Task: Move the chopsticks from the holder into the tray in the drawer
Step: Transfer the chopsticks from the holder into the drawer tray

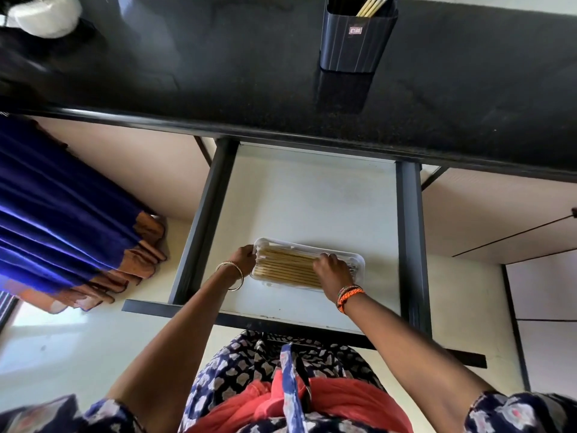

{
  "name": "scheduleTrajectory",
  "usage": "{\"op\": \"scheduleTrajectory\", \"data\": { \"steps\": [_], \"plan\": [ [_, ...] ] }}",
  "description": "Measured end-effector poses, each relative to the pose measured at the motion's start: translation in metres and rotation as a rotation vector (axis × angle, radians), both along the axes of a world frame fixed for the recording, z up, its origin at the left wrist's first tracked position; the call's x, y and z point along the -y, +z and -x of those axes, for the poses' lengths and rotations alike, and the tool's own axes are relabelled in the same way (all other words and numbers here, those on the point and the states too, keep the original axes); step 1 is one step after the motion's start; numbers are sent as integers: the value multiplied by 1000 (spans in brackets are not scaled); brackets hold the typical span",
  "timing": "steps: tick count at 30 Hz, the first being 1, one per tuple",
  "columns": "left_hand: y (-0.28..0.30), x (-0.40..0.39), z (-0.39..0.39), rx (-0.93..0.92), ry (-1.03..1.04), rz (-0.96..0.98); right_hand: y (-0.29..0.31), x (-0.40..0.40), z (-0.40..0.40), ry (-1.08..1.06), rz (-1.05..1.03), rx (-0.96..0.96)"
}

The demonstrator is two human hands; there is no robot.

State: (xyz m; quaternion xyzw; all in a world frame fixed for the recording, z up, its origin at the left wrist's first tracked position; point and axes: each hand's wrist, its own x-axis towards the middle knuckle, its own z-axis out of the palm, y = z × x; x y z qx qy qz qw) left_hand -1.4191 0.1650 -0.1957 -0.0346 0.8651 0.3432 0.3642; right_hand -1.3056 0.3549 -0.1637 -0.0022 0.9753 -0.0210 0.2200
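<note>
A white plastic tray (359, 260) lies in the open drawer (312, 198), holding several pale wooden chopsticks (284, 267) side by side. My left hand (245, 256) grips the tray's left end. My right hand (332, 271) rests over the right ends of the chopsticks, fingers curled down on them. On the black counter at the top stands a dark ribbed holder (352, 42) with a few more chopsticks (373, 4) sticking out of it.
The black counter (218, 73) overhangs the drawer's back. A white object (46, 14) sits at the counter's far left. Blue and orange cloth (62, 220) hangs at the left. Cabinet fronts (499, 220) are at the right.
</note>
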Motion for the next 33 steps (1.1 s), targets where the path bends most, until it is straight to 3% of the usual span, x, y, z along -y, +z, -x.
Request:
{"op": "scheduleTrajectory", "data": {
  "steps": [10, 16, 23, 28, 33],
  "plan": [
    [2, -6, -4, -26, 33, 24, -11, 3, -2, -34, 67, -47],
    [-5, -10, -10, -135, 40, 45, -18, 3, -1, -41, 143, -104],
    [9, -16, -3, -50, 131, 1, 2, -4, 14, -71, 208, -212],
    [66, -43, 26, -386, 132, -24, 64, -21, 49, -239, 346, -460],
    [158, -108, 98, -676, -33, -270, 168, -82, 134, -498, 575, -810]
  ]
}}
